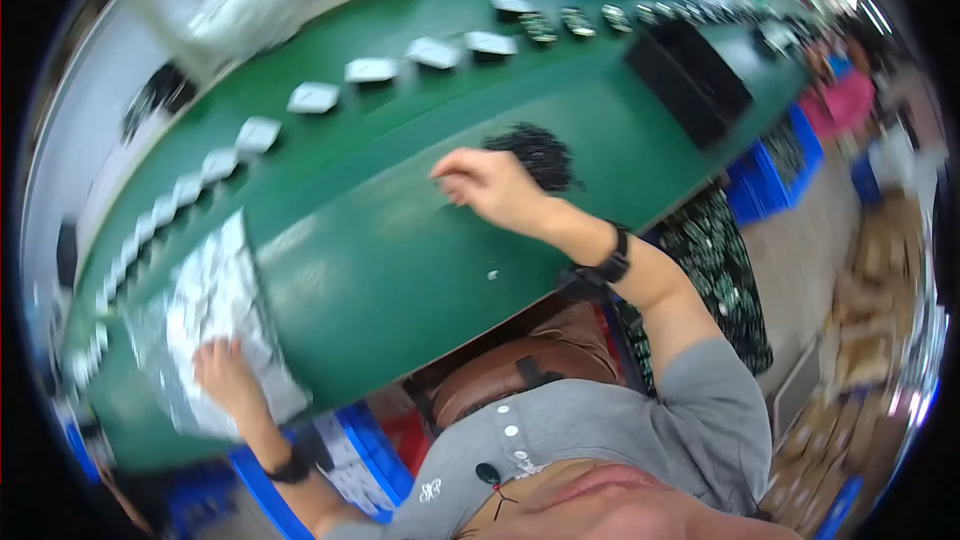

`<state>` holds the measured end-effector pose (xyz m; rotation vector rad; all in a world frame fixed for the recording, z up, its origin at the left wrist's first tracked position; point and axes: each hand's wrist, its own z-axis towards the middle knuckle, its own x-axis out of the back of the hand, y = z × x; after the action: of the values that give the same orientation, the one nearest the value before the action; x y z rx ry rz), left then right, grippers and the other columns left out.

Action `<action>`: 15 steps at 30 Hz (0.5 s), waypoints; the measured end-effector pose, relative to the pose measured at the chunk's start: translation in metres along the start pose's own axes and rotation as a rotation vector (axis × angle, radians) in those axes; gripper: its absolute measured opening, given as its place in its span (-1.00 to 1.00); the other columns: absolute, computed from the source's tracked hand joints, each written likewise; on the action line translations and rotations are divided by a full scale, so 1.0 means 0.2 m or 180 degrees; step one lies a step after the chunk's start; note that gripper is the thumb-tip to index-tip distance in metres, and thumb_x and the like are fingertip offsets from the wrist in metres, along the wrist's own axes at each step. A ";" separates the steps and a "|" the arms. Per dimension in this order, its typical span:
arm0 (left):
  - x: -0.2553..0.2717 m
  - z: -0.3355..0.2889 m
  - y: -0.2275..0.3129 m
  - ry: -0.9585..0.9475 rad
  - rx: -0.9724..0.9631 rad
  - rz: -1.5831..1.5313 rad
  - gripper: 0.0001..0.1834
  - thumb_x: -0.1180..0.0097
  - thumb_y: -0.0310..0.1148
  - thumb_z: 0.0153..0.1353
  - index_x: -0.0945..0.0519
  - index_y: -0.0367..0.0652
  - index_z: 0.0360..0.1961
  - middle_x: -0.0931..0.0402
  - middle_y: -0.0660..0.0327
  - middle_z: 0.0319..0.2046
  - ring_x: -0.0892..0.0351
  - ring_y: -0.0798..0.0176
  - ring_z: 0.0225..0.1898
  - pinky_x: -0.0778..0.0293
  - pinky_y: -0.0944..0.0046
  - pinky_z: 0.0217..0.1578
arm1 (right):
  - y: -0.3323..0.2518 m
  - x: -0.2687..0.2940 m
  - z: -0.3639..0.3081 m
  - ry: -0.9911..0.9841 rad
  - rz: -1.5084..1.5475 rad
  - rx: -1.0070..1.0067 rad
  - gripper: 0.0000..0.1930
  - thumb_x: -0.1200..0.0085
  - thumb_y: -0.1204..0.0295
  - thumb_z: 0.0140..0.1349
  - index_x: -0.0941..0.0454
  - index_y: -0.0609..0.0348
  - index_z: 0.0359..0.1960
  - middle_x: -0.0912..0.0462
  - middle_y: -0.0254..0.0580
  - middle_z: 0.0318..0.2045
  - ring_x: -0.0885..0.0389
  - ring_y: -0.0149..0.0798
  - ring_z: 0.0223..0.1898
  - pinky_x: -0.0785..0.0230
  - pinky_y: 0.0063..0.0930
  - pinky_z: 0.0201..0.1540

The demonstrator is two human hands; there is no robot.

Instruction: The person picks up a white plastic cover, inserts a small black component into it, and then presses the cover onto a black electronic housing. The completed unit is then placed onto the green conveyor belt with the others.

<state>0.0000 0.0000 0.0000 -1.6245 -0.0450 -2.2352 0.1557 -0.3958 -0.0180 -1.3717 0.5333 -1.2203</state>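
My left hand [228, 378] rests on a clear plastic bag [152, 355] full of white pieces [212, 285] at the left of the green table. Its fingers are stretched over the white pieces and look slightly apart. Over the middle of the table is my right hand [488, 186], its fingers curled together. Whatever it may hold is hidden or too small to make out. Just beyond that hand lies a loose pile of small black parts [540, 152]. A tiny white bit [492, 275] lies nearer the table's front edge.
White box-like pieces [371, 70] form a curved row along the far side, continued rightward by dark green circuit boards [577, 22]. A black bin [690, 82] stands at the right. Blue crates [770, 175] and a co-worker in pink [838, 100] are beyond the table's right edge.
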 end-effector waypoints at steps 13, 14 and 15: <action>0.14 0.15 0.18 -0.0264 0.0044 -0.0429 -0.80 -0.03 -0.29 0.25 -0.52 -0.22 -0.38 -0.43 0.11 -0.35 -0.46 -0.03 -0.34 -0.32 0.06 -0.36 | -0.03 0.13 -0.03 0.0128 0.0642 0.0127 -0.87 0.06 0.61 0.22 -0.47 0.27 -0.21 -0.57 -0.21 -0.49 -0.57 -0.38 -0.47 -0.46 -0.49 -0.36; 0.17 0.17 0.19 -0.0107 0.0121 -0.0747 -0.75 -0.03 -0.23 0.26 -0.54 -0.21 -0.35 -0.45 0.10 -0.33 -0.47 -0.04 -0.30 -0.33 0.05 -0.31 | -0.04 0.11 -0.01 0.0100 0.0733 0.0195 -0.87 0.06 0.61 0.22 -0.47 0.28 -0.22 -0.57 -0.21 -0.49 -0.57 -0.38 -0.47 -0.46 -0.49 -0.36; 0.18 0.18 0.21 0.0042 0.0200 -0.1074 -0.71 -0.03 -0.16 0.26 -0.55 -0.21 -0.33 -0.47 0.09 -0.31 -0.47 -0.06 -0.26 -0.35 0.03 -0.27 | -0.04 0.10 0.00 0.0066 0.0815 0.0256 -0.87 0.07 0.61 0.21 -0.47 0.28 -0.22 -0.56 -0.21 -0.49 -0.57 -0.37 -0.48 -0.45 -0.48 -0.37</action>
<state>0.0359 -0.0405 0.0367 -1.6701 -0.4102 -2.4599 0.1605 -0.4111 -0.0028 -1.1841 0.6465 -1.0369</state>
